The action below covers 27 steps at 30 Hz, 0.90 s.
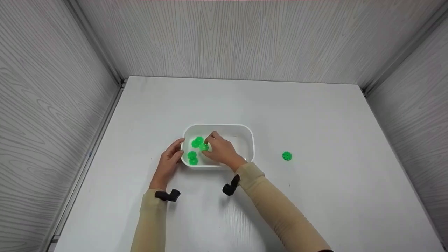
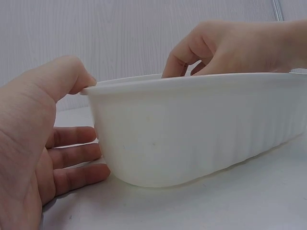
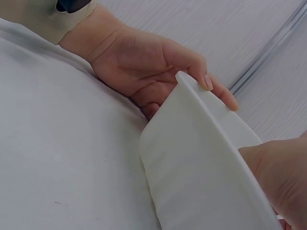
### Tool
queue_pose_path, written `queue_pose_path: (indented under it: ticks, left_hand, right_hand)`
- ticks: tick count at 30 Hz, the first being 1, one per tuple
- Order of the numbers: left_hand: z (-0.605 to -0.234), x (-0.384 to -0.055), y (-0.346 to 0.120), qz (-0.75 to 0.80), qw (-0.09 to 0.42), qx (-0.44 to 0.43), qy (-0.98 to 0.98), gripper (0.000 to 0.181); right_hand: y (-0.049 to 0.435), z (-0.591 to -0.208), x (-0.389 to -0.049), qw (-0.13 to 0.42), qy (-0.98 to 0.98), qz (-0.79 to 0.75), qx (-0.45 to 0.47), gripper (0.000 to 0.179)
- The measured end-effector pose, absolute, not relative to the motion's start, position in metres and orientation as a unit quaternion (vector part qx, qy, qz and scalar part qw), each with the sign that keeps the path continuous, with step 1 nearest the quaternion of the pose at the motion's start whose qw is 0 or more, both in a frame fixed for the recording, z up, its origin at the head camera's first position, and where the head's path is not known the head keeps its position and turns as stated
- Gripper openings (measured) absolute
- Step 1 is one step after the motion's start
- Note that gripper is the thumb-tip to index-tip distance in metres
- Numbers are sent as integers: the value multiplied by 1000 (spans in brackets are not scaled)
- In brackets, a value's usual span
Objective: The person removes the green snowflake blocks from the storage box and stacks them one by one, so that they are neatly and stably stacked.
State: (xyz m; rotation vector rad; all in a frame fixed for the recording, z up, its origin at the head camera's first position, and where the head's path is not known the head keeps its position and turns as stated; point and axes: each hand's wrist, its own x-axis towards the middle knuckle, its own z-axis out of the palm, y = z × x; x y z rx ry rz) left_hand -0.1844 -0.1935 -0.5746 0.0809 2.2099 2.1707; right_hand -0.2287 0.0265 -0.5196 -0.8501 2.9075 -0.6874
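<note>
A white plastic tub (image 1: 239,126) with rounded corners sits on the table, holding several bright green notched discs (image 1: 197,141) toward its left side. My right hand (image 1: 223,150) reaches over the near rim into it, thumb and fingers pinching a green disc (image 1: 204,147). In the left wrist view the tub wall hides those fingertips. At the tub's left end, my left hand (image 1: 168,166) has its thumb on the rim and its other fingers (image 2: 79,155) fairly straight against the outer wall.
One more green notched disc (image 1: 287,155) lies on the white table (image 1: 325,196) to the right of the tub. Pale wood-grain panels (image 1: 245,38) stand at the back and on both sides. A black wrist mount (image 1: 231,185) is on each sleeve.
</note>
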Motion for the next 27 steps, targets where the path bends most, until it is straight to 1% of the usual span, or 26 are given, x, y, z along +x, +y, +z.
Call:
queue_pose_path:
  ticks: [6,12,16,18,22,27]
  left_hand:
    - [-572,-183,-194,705,29,31,708,40]
    - [-553,-176,-191,700,34,47,712,43]
    - [-548,-174,-190,694,34,44,718,43]
    - [-549,-174,-190,694,32,44,718,42]
    - [-562,-179,-192,696,31,39,716,41]
    - [-576,-184,-193,693,17,43,719,42]
  right_hand:
    - [30,-515,-224,7,930,-239,-280,32]
    - [37,-515,-220,-25,923,-245,-295,30]
    - [44,-518,-217,-31,918,-256,-302,29]
    - [47,-518,-215,-40,915,-261,-307,28]
    - [55,-520,-212,-67,910,-262,-313,28]
    - [62,-522,-208,-87,906,-264,-319,29]
